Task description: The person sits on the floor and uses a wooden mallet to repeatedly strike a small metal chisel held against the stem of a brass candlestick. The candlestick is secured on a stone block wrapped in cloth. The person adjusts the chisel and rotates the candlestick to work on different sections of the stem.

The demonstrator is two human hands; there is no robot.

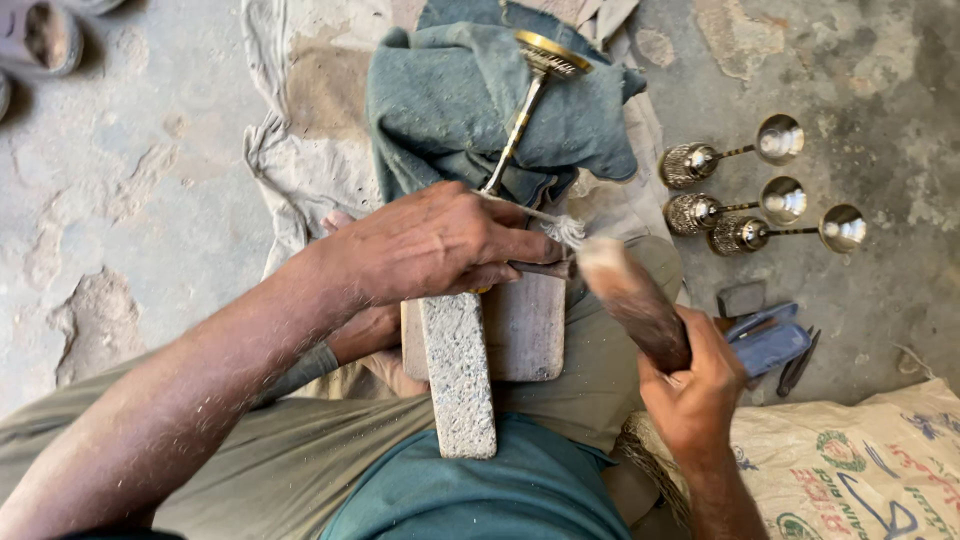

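My left hand [430, 245] presses down on a brass goblet [530, 95] lying on its side, its stem running up over a teal cloth [450, 110] to the round gold foot. The cup end is hidden under my fingers. My right hand [700, 385] grips a thick wooden mallet [630, 300], blurred, with its head close to a thin tool [545, 268] sticking out from under my left fingers. Beneath lie a wooden block [530, 330] and a speckled stone bar [458, 375] on my lap.
Three brass goblets [745, 190] lie on their sides on the concrete floor [140, 200] at right. A blue-grey pouch and small dark tools [770, 340] lie below them. A printed sack [860, 470] is at lower right. A pale cloth [310, 130] covers the floor ahead.
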